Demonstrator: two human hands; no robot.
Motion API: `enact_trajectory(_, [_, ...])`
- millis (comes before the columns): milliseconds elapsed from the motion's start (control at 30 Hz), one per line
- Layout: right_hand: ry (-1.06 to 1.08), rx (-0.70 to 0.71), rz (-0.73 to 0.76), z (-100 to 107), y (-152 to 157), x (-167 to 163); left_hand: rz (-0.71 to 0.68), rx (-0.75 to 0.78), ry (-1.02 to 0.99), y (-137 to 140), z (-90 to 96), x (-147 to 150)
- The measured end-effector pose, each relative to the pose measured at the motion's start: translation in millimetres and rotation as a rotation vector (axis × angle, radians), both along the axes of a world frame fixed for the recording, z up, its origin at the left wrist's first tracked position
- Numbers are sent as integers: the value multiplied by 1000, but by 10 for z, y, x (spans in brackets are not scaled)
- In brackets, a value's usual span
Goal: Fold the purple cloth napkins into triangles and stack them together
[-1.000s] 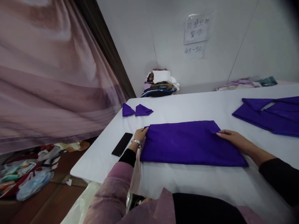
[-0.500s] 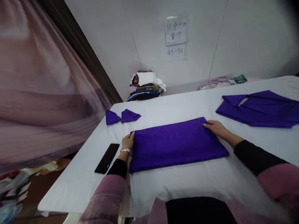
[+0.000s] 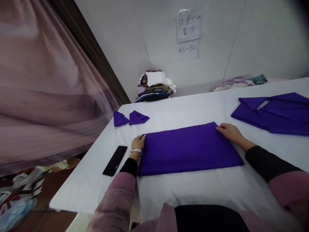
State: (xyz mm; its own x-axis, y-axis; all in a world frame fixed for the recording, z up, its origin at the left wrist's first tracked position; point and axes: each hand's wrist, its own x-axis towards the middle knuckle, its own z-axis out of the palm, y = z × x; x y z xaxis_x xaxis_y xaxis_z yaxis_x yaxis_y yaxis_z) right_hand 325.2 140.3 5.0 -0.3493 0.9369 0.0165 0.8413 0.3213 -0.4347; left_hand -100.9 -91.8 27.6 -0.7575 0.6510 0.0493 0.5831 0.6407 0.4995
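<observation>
A purple cloth napkin, folded into a wide rectangle, lies flat on the white-covered table in front of me. My left hand, with a silver bracelet at the wrist, pinches its far left corner between thumb and fingers. At the far right corner, my right hand grips the edge in the same way. The cloth looks smooth, with its long sides running left to right.
Left of the napkin lies a black phone. Two small folded purple cloths sit at the far left, and more purple cloth at the right. Clothes are piled beyond the far edge, below a paper sign. A curtain hangs left.
The view has shifted, so everything sits slightly farther right. Both hands keep hold of the napkin's far corners, and its surface looks a little smoother.
</observation>
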Motion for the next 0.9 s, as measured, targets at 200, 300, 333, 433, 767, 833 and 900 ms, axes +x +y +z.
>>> enact_trajectory(200, [-50,-5,-28,-28,27,-3,9,-88,36,27,-57,1])
enact_trajectory(300, [-57,-10,-36,-9,14,-4,22,-110,54,23,-81,4])
enact_trajectory(333, [-56,-12,-42,4,6,-7,27,-115,59,24,-86,5])
enact_trajectory(433, [-60,-17,-39,51,-22,-26,39,-132,74,41,-96,12])
enact_trajectory(767, [-168,-25,-46,127,-85,-91,43,-168,104,79,-109,20])
enact_trajectory(833, [-192,-26,-42,134,-93,-102,49,-169,101,87,-118,31])
enact_trajectory(900, [-209,-30,-38,140,-89,-108,57,-168,96,94,-121,41])
